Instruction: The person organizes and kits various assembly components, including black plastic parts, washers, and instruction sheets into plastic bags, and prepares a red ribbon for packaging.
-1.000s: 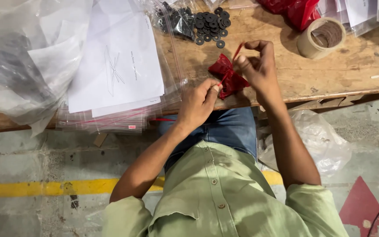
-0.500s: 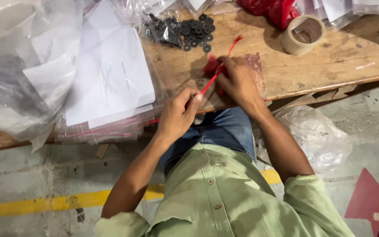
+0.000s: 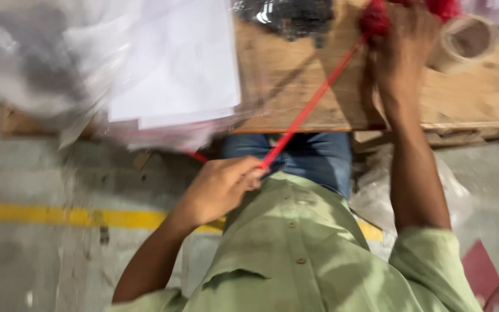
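Keeping the red strip (image 3: 310, 104) taut is what matters, judging by its straight line. Its long axis runs diagonally, from the left hand (image 3: 218, 188) pinching its low end near the lap up to the right hand (image 3: 402, 52), closed on red material over the wooden tabletop (image 3: 319, 110).

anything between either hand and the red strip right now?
Nothing visible. The left hand pinches the near end of the red strip above the lap; the right hand grips the far end at the red bundle over the wooden table. The strip runs taut between them, unobstructed.
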